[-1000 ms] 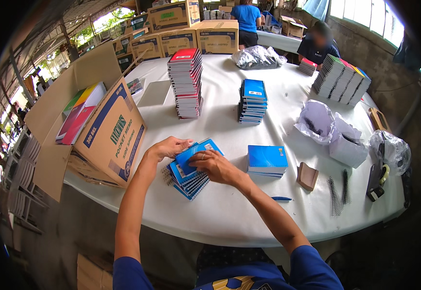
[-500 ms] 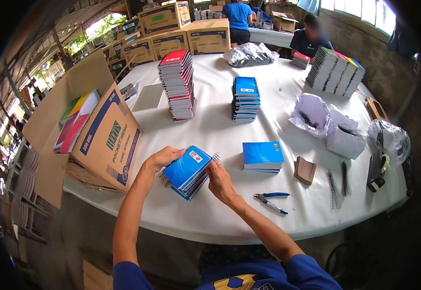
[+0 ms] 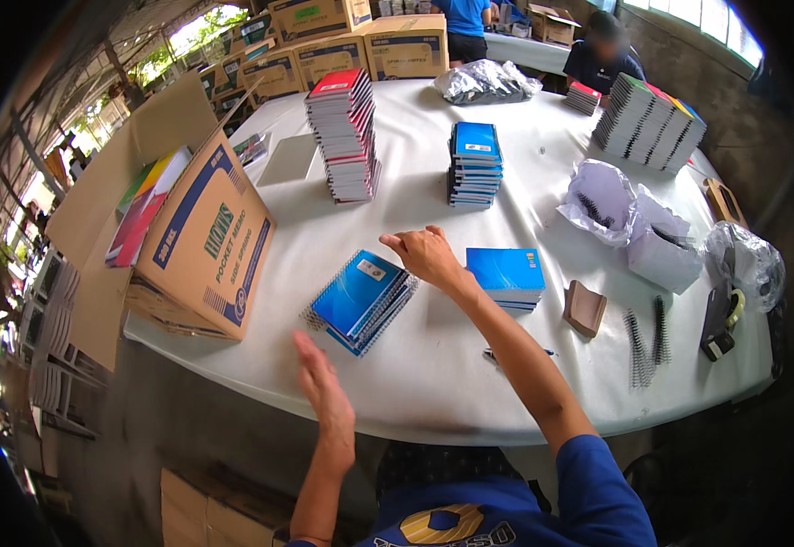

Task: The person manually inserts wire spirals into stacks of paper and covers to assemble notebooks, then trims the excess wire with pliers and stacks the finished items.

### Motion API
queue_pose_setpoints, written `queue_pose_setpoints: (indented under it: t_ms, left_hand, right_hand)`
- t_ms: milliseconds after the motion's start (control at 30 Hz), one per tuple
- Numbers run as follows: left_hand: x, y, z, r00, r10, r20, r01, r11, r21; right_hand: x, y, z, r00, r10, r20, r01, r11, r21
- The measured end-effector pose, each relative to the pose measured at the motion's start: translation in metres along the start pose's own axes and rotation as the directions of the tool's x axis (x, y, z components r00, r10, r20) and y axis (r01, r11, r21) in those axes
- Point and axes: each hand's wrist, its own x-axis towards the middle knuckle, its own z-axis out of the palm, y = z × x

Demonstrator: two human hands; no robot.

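Note:
A small pile of blue spiral notebooks [image 3: 360, 290] lies askew on the white-covered table in front of me, wire coils showing along its edges. My left hand [image 3: 326, 387] is held just off the pile's near side, open and holding nothing, its fingers stretched and slightly blurred. Beyond the pile's far right corner is my right hand [image 3: 426, 255], also empty, with fingers loosely extended to the left. To the right of that hand sits a stack of blue-covered pads [image 3: 506, 273] with no coil visible. Blue-handled pliers [image 3: 490, 354] are mostly hidden under my right forearm.
An open carton [image 3: 206, 239] of notebooks stands at left. Tall red [image 3: 342, 137] and blue [image 3: 475, 164] notebook stacks rise farther back. To the right are a brown block [image 3: 585, 308], loose black coils [image 3: 659, 330], paper-lined containers [image 3: 598, 205] and a tape dispenser [image 3: 718, 324]. A person sits opposite.
Both hands have let go of the blue notebooks, which now rest on the table. My left hand moved down toward me; my right hand moved up and slightly right. The view shifted slightly.

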Motion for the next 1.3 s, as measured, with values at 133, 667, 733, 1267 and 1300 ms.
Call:
queue_pose_setpoints:
  t_ms: [133,667,733,1267,1300]
  left_hand:
    - [0.005,-0.016,-0.007,0.949,-0.306,0.072,0.313,0.939,-0.140]
    - [0.026,0.014,-0.011,0.850,-0.483,0.211,0.500,0.865,-0.032]
    - [0.023,0.034,-0.014,0.819,-0.519,0.245,0.525,0.850,0.044]
    - [0.208,0.019,0.032,0.482,-0.654,0.582,0.013,0.670,0.742]
    - [0.203,0.022,0.035,0.636,-0.515,0.575,-0.216,0.596,0.773]
  right_hand:
    - [0.018,0.001,0.012,0.878,0.197,0.436,-0.140,0.977,-0.159]
    - [-0.005,-0.011,-0.001,0.803,0.216,0.556,-0.240,0.970,-0.031]
    - [-0.024,0.023,-0.002,0.971,-0.201,-0.128,0.205,0.979,0.021]
    - [-0.102,-0.046,0.034,0.926,-0.332,0.179,0.335,0.942,0.015]
    - [-0.107,-0.029,0.021,0.946,-0.310,0.094,0.307,0.950,0.049]
